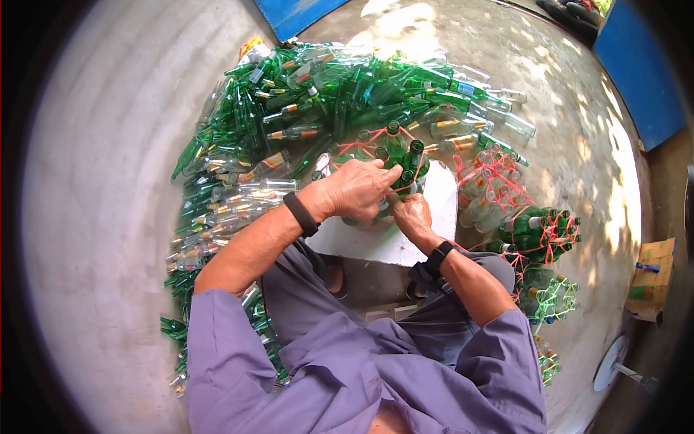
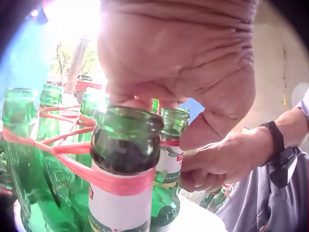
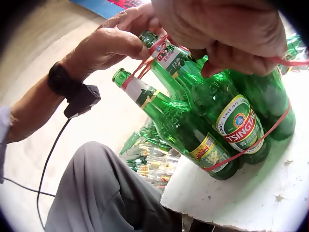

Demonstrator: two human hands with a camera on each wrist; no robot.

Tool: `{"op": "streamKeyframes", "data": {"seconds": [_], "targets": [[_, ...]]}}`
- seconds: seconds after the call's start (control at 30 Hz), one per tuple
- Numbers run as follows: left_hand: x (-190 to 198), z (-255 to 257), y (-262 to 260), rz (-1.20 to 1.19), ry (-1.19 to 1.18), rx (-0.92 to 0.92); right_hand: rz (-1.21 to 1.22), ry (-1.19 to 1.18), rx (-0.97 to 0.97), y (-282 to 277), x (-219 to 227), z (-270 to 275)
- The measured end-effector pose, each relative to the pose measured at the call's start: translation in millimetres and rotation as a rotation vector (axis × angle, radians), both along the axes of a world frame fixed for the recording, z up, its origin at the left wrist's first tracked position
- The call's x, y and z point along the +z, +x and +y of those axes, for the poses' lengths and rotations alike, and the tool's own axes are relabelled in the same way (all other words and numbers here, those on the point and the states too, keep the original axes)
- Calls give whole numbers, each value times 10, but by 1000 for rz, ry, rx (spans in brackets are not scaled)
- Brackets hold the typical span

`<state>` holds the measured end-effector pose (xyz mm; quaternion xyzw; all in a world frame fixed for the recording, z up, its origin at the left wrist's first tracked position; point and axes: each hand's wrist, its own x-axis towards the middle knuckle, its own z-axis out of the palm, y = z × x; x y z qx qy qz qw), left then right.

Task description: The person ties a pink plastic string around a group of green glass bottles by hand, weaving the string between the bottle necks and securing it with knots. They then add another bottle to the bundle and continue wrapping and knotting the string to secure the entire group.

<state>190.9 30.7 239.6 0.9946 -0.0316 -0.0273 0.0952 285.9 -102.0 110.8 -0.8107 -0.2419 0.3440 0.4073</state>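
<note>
Several green beer bottles stand bunched on a white board, one with a Tsingtao label. Red plastic twine loops between their necks, and another strand runs round their lower bodies. My left hand is over the bunch, thumb and fingers on either side of one bottle's neck. Close beside it, my right hand has its fingers curled at the necks and holds red twine; its fingertips are partly hidden.
A large heap of loose green and clear bottles lies beyond the board and down the left. Tied bundles stand on the right. A flattened cardboard box and a round white disc are further right.
</note>
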Motion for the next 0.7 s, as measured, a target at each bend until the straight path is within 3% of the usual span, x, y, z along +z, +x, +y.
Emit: {"op": "streamKeyframes", "data": {"seconds": [0.3,0.43,0.5,0.7], "targets": [[258,118,131,63,157,-153,13,84,65,0,117,-47],[307,202,152,125,151,-124,-12,26,116,12,257,-101],[292,240,142,149,25,-45,-52,29,137,17,280,-108],[183,336,192,14,25,-61,-102,95,117,8,308,-121]]}}
